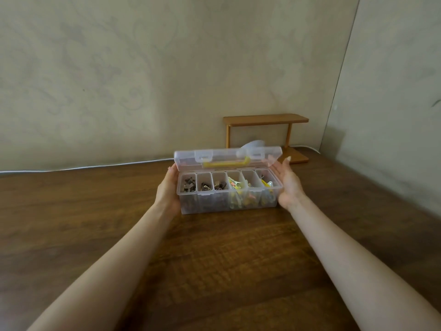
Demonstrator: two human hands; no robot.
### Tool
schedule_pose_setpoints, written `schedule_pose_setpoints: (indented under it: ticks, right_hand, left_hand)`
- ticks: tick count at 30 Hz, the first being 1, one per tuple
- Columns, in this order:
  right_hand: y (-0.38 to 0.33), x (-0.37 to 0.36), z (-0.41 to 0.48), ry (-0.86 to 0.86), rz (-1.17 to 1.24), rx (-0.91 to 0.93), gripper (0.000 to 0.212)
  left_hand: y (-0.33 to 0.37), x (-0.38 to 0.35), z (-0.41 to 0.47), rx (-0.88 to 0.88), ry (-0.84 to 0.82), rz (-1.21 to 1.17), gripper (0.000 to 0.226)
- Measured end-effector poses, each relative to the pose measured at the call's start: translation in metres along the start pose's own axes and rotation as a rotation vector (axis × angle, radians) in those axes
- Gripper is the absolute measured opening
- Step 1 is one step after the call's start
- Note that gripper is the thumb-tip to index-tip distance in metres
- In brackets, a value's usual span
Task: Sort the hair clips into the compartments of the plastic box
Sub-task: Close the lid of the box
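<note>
Head view: a clear plastic box (pixel 229 204) is sitting on a brown wooden table (pixel 214 259), well out in front of the person, with both bare forearms reaching toward it
Box: six compartments are running in one row from left to right, and the base is resting flat on the tabletop
Lid: the clear lid (pixel 186 158) is standing part-raised over the far side, its latch edge uppermost, with a yellow handle (pixel 224 163) showing on it
Hair clips: dark clips (pixel 206 186) are lying in the three left compartments; brighter yellow and pink clips (pixel 236 185) are filling the three right ones
Left hand: the left hand (pixel 168 189) is lying against the box's left end wall, fingers stretching up to the lid's left end; the thumb is hiding behind the box, so the hand seems uncurled rather than clamped
Right hand: the right hand (pixel 287 185) is facing palm-inward at the right end wall, fingers straight and apart, reaching the lid's right corner, gripping nothing
Behind the box: a small wooden stand (pixel 265 119) is standing against the wall, off to the right
Cable: a white cable (pixel 83 167) is running along the table's far edge
</note>
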State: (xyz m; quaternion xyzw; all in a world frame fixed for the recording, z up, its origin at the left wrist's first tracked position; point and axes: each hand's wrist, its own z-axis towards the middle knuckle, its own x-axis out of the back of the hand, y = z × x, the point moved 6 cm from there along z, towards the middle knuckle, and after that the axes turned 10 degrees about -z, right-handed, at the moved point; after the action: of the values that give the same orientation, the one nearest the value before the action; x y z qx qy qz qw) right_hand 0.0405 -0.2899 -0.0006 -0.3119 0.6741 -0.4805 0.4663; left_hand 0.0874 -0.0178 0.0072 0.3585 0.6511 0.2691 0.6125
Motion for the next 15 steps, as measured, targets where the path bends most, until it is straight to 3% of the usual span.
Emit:
schedule_pose_setpoints:
  ticks: [4,11,15]
  right_hand:
    - [0.001,-0.001,0.001,-0.096,0.004,0.011,0.056]
    - [-0.003,0.004,-0.002,-0.156,-0.015,0.058,0.044]
    - [-0.024,0.01,-0.01,-0.158,-0.418,0.185,0.045]
  left_hand:
    - [0.0,-0.003,-0.004,-0.023,-0.025,0.091,0.051]
    - [0.004,-0.008,-0.016,0.039,-0.152,0.182,0.033]
    - [0.02,0.005,-0.009,-0.109,-0.266,0.694,0.053]
